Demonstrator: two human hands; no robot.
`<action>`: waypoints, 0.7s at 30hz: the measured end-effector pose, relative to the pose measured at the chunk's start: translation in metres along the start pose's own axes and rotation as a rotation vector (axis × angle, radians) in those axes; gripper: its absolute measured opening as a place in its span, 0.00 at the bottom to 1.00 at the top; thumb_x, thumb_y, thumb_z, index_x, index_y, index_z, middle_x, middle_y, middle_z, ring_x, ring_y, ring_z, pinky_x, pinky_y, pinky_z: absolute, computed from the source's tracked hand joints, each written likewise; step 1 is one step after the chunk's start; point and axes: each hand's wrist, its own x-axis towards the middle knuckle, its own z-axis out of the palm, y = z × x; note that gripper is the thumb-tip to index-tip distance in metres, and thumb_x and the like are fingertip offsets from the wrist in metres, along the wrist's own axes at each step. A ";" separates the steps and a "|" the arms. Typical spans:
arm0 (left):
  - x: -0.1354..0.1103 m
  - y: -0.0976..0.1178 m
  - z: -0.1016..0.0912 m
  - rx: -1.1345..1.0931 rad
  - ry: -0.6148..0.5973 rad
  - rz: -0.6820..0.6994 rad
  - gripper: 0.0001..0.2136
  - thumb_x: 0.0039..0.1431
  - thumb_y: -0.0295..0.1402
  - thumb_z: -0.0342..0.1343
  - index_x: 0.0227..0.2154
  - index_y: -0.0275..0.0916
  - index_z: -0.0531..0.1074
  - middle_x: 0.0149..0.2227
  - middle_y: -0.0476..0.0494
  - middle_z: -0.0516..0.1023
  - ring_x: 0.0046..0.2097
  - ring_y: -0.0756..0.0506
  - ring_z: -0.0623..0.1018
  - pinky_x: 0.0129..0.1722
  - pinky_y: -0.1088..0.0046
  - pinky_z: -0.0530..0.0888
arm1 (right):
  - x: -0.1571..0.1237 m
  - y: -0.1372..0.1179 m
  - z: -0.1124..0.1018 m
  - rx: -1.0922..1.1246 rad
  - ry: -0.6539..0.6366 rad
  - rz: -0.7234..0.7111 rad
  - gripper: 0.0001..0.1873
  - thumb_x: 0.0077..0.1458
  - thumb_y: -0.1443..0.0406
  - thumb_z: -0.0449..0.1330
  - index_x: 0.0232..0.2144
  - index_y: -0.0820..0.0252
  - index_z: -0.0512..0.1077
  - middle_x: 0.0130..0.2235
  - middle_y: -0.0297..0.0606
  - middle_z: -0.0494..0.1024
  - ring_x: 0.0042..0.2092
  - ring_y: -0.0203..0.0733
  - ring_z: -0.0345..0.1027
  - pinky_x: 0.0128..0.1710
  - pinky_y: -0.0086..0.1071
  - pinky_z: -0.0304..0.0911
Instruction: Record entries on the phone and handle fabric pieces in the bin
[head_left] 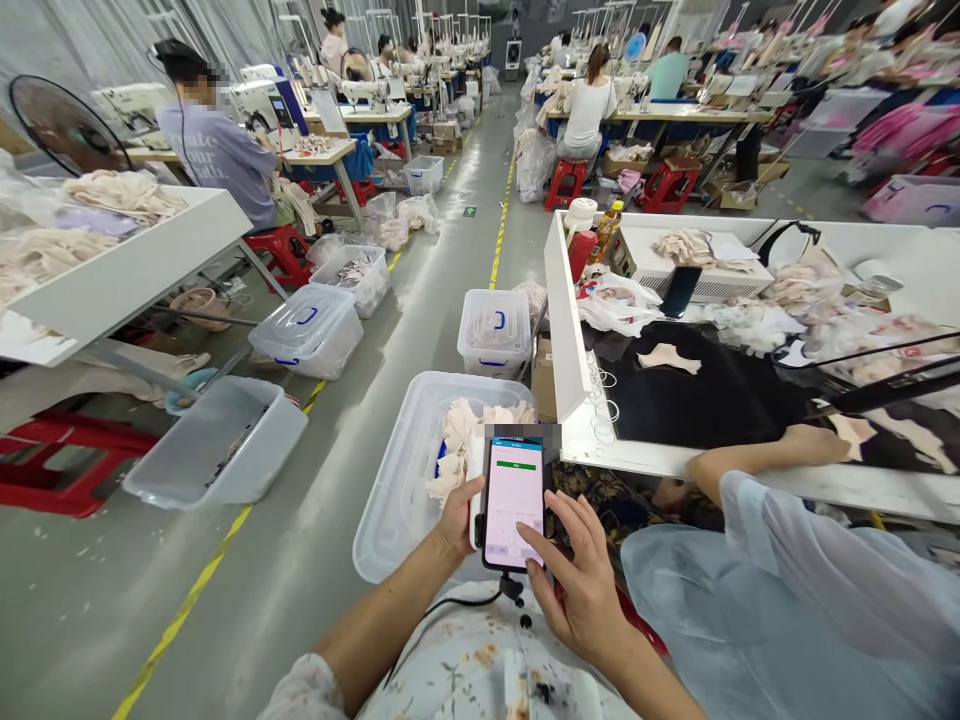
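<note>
A smartphone [513, 490] with a lit screen is held upright in front of my body, a cable hanging from its lower end. Its left edge rests in my left hand [459, 520], whose fingers wrap behind it, along with a white object at the phone's back that I cannot fully make out. My right hand [577, 575] is over the lower right of the screen, fingers spread, the index fingertip on or just above the glass. Just beyond the phone, beige fabric pieces [457, 440] lie on a translucent plastic lid [390, 500].
A co-worker's arm [772, 455] rests on the white-edged worktable [645, 458] at right, near a black mat [675, 400]. Lidded bins [495, 330] stand ahead; an open bin [225, 470] and a red stool [67, 460] are at left. Yellow-striped tape [187, 610] marks the aisle.
</note>
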 end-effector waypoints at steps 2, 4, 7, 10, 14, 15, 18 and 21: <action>0.001 -0.001 -0.001 -0.006 0.000 -0.012 0.23 0.55 0.39 0.50 0.50 0.29 0.69 0.49 0.32 0.75 0.51 0.35 0.73 0.54 0.58 0.63 | 0.001 0.000 0.000 -0.011 0.004 -0.002 0.18 0.54 0.72 0.53 0.47 0.57 0.70 0.58 0.46 0.58 0.58 0.56 0.53 0.55 0.60 0.52; 0.002 -0.002 -0.001 -0.008 0.003 -0.024 0.23 0.54 0.40 0.51 0.49 0.29 0.69 0.48 0.32 0.75 0.51 0.35 0.73 0.54 0.58 0.63 | 0.000 0.000 -0.001 -0.013 -0.001 -0.001 0.17 0.54 0.72 0.53 0.46 0.58 0.70 0.58 0.47 0.58 0.58 0.57 0.53 0.55 0.60 0.52; 0.004 -0.002 0.000 -0.009 -0.039 -0.053 0.25 0.52 0.41 0.52 0.49 0.29 0.70 0.45 0.32 0.77 0.51 0.34 0.73 0.53 0.58 0.64 | -0.004 0.002 -0.005 0.025 0.013 0.010 0.20 0.54 0.73 0.53 0.49 0.58 0.67 0.58 0.47 0.58 0.58 0.56 0.54 0.55 0.60 0.52; 0.005 -0.001 0.003 -0.003 -0.115 -0.076 0.27 0.52 0.43 0.52 0.51 0.27 0.68 0.46 0.30 0.76 0.51 0.33 0.73 0.53 0.56 0.63 | -0.010 0.005 -0.011 0.055 0.045 0.013 0.21 0.54 0.73 0.53 0.50 0.58 0.66 0.57 0.47 0.58 0.58 0.55 0.54 0.55 0.60 0.52; 0.006 -0.001 0.003 -0.003 -0.134 -0.071 0.28 0.53 0.44 0.51 0.52 0.28 0.67 0.47 0.29 0.75 0.52 0.32 0.72 0.55 0.54 0.61 | -0.016 0.006 -0.014 0.040 0.012 0.006 0.19 0.53 0.74 0.53 0.47 0.59 0.69 0.57 0.47 0.59 0.58 0.57 0.54 0.55 0.61 0.52; 0.006 -0.001 0.001 -0.003 -0.127 -0.069 0.28 0.53 0.44 0.51 0.51 0.28 0.68 0.47 0.29 0.75 0.52 0.33 0.72 0.55 0.54 0.61 | -0.016 0.006 -0.014 0.036 0.007 0.005 0.19 0.53 0.74 0.53 0.47 0.59 0.69 0.57 0.47 0.59 0.58 0.56 0.54 0.55 0.61 0.52; 0.005 -0.002 -0.003 -0.003 -0.090 -0.062 0.25 0.53 0.42 0.52 0.49 0.29 0.70 0.47 0.32 0.76 0.51 0.34 0.73 0.55 0.55 0.61 | -0.015 0.005 -0.011 0.030 0.014 0.007 0.20 0.52 0.75 0.53 0.48 0.58 0.68 0.57 0.47 0.59 0.57 0.56 0.54 0.54 0.62 0.52; 0.005 -0.004 -0.004 -0.006 -0.054 -0.057 0.24 0.53 0.41 0.52 0.48 0.30 0.71 0.47 0.33 0.76 0.51 0.34 0.73 0.55 0.56 0.61 | -0.013 0.004 -0.009 0.014 0.008 0.006 0.20 0.53 0.75 0.53 0.48 0.58 0.69 0.56 0.47 0.60 0.57 0.55 0.55 0.54 0.61 0.51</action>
